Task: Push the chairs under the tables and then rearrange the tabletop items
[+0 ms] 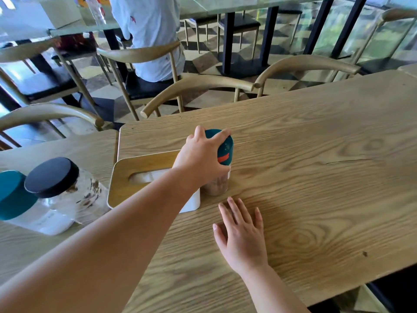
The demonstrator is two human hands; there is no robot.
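Two hands: both are over the bench (316, 154), and only one has a hold on anything.
Shaker: the teal-capped shaker (222, 161) stands upright, its long axis vertical, just right of the tissue box (144, 172), close enough that I cannot tell if they touch.
Left hand: my left hand (200, 159) reaches in from the near left and wraps over the cap, fingers curled round it, thumb on the near side.
Right hand: my right hand (243, 233) lies flat and spread on the wood, gripping nothing, just near of the shaker.
Bearing: the shaker sits straight ahead, far of the right hand, under the left one, so the left hand is the one to move it.
Other jars: a black-lidded jar (61, 184) and a teal-lidded jar (20, 199) stand together on the next bench (67, 145) to the left, well apart from both hands.
Chairs: the chair (196, 86) on the far side looks tucked in already, so I judge I am at the tidying step.
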